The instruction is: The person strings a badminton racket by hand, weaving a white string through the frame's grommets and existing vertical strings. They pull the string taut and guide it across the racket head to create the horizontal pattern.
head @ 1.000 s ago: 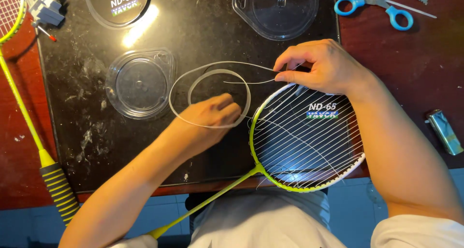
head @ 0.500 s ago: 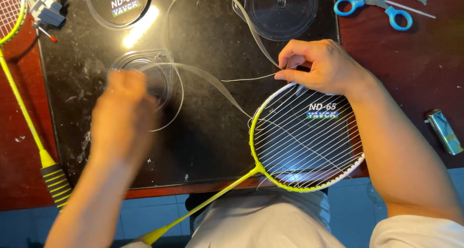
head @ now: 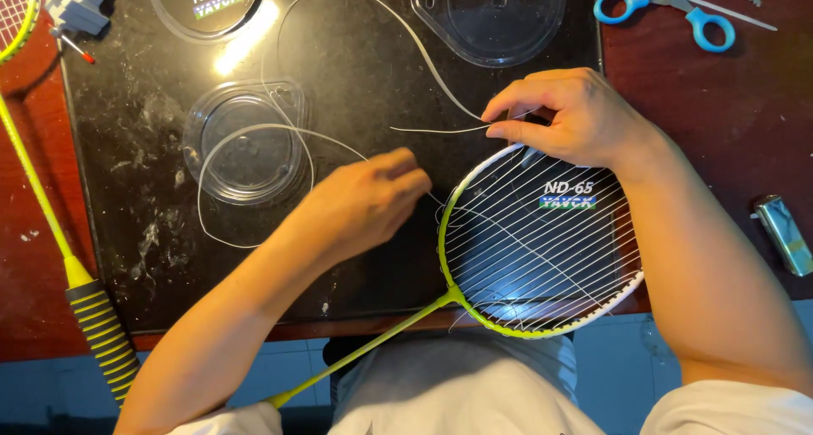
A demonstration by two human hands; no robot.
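A yellow-green and white badminton racket lies head-up on a black mat, its frame partly strung with white string. My right hand rests on the top of the racket's frame and pinches the string there. My left hand is just left of the frame, fingers closed on the same white string, which loops loosely over the mat toward the far edge.
Clear plastic lids lie on the mat, with a string spool case at the top. Blue-handled scissors and a metal lighter sit on the red table at right. A second racket's yellow handle lies at left.
My left hand swung out left pulling string, then came back beside the racket frame. The string loop has spread wider over the mat. My right hand stayed on the frame.
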